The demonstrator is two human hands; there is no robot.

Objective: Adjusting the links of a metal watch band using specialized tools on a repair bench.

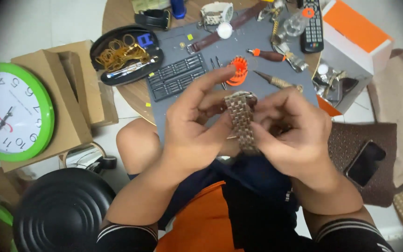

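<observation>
A pale tiled floor is seen beneath a round wooden bench (pixel 117 18) that is covered in part by a grey work mat (pixel 257 42). Nearest the camera, a wristwatch with a metal link bracelet (pixel 241 122) is held above the lap, between both hands and just clear of the mat's near edge. It is gripped by the left hand (pixel 190 126), whose fingers (pixel 211 79) are curled over the case end while the thumb is pressed to the band. The lower links are pinched by the right hand (pixel 288 135); the exact part being worked is hidden, possibly the clasp. Beyond, an orange round tool (pixel 239 71), a bit rack (pixel 176 77) and a wooden-handled screwdriver (pixel 269 55) are laid on the mat, with a black tray of rubber bands (pixel 124 53) beside it. Since the watch is held over the lap, a freed pin could be lost to the floor, and the case could be dropped if the pinch slips.
</observation>
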